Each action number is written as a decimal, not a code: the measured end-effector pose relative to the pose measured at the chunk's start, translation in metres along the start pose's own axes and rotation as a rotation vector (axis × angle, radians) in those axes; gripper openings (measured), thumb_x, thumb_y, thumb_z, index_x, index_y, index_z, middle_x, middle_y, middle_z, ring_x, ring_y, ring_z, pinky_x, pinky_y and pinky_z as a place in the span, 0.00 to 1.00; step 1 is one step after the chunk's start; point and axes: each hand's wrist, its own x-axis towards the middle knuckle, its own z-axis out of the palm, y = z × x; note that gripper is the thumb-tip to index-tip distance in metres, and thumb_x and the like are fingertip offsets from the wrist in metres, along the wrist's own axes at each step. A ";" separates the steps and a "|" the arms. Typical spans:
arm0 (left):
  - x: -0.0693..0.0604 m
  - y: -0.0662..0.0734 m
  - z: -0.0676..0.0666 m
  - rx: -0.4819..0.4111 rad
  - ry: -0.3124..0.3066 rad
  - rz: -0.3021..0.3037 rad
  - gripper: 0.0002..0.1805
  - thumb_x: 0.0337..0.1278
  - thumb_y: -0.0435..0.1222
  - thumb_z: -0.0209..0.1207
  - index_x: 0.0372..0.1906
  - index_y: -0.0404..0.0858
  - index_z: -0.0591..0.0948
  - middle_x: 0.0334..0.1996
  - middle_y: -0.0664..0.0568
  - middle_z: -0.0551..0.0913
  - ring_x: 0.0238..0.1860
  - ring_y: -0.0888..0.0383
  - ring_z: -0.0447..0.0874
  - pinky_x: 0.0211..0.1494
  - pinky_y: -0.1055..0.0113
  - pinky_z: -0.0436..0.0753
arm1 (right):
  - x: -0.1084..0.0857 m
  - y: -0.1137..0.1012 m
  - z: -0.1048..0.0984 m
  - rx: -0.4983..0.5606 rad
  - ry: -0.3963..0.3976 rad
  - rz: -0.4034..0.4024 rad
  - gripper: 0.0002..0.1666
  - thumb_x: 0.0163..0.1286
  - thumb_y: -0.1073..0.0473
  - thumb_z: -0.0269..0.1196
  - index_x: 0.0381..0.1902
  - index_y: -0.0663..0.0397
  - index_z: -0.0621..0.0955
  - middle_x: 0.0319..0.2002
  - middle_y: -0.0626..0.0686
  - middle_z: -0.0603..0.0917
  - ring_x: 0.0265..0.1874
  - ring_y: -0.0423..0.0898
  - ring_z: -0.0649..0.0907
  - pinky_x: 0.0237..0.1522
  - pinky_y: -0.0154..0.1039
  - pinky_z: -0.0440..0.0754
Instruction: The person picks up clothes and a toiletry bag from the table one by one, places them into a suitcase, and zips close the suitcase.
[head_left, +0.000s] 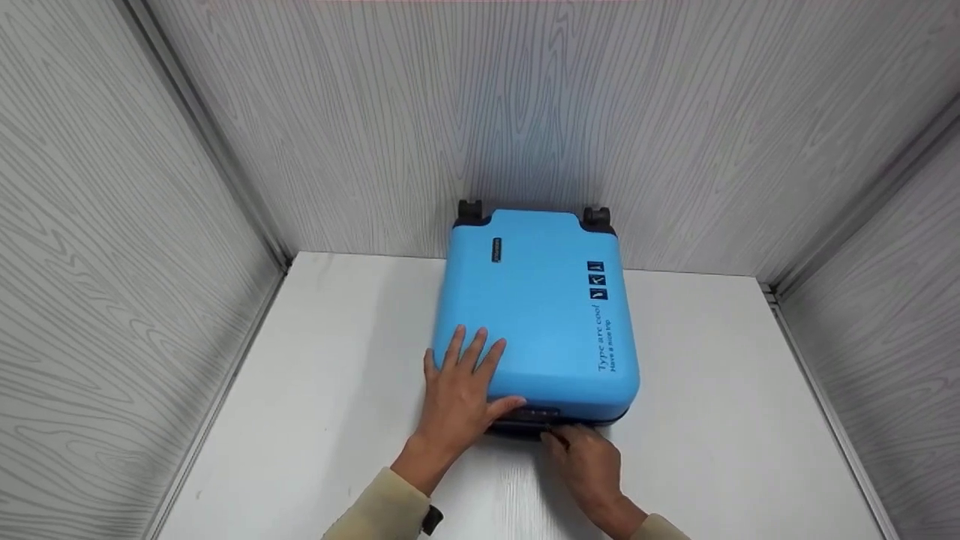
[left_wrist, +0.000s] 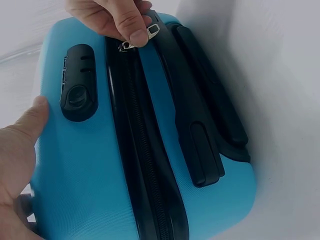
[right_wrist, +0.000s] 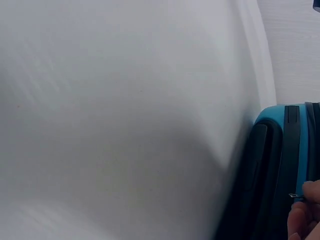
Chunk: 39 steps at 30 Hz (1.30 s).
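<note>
A light blue hard-shell suitcase lies flat on the white table, its wheels toward the back wall. My left hand rests with spread fingers on the front left of its lid, thumb near the front edge. At the front side, my right hand pinches a metal zipper pull between thumb and finger. The black zipper runs along that side, between a combination lock and a black carry handle. In the right wrist view only some fingers show at the edge.
Wood-grain panels stand around the white table: a back wall, a left wall and a right wall. Both visible black wheels sit close to the back wall.
</note>
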 end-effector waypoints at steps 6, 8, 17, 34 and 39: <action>0.000 -0.001 0.000 0.007 0.015 0.004 0.50 0.56 0.70 0.64 0.79 0.49 0.72 0.77 0.45 0.72 0.81 0.39 0.61 0.68 0.22 0.68 | 0.001 -0.002 0.002 0.025 0.006 0.021 0.04 0.64 0.56 0.76 0.31 0.45 0.90 0.25 0.44 0.87 0.26 0.39 0.84 0.28 0.42 0.82; 0.000 0.000 0.000 0.002 0.020 0.006 0.50 0.55 0.70 0.64 0.78 0.49 0.73 0.77 0.45 0.72 0.81 0.39 0.62 0.68 0.22 0.68 | 0.000 -0.002 0.002 0.040 -0.002 0.032 0.04 0.66 0.57 0.75 0.31 0.46 0.89 0.25 0.44 0.87 0.25 0.39 0.84 0.28 0.42 0.82; -0.001 -0.001 0.000 0.006 0.017 0.002 0.50 0.55 0.71 0.63 0.79 0.50 0.72 0.78 0.46 0.72 0.82 0.39 0.61 0.68 0.22 0.68 | -0.003 0.001 -0.002 0.053 0.037 -0.062 0.04 0.69 0.60 0.71 0.32 0.50 0.89 0.27 0.46 0.89 0.28 0.41 0.87 0.30 0.43 0.85; -0.001 -0.001 0.001 -0.006 0.034 0.012 0.50 0.55 0.72 0.62 0.78 0.50 0.73 0.77 0.47 0.72 0.81 0.40 0.62 0.68 0.24 0.69 | 0.001 0.014 -0.002 0.020 0.233 -0.183 0.20 0.50 0.67 0.68 0.13 0.45 0.69 0.13 0.43 0.69 0.15 0.41 0.69 0.19 0.41 0.70; -0.002 -0.002 0.001 0.005 0.037 0.005 0.50 0.55 0.72 0.62 0.77 0.50 0.74 0.77 0.47 0.73 0.81 0.41 0.62 0.69 0.24 0.69 | 0.002 0.019 -0.004 0.019 0.229 -0.170 0.21 0.48 0.69 0.68 0.13 0.44 0.68 0.12 0.42 0.67 0.15 0.40 0.67 0.23 0.44 0.72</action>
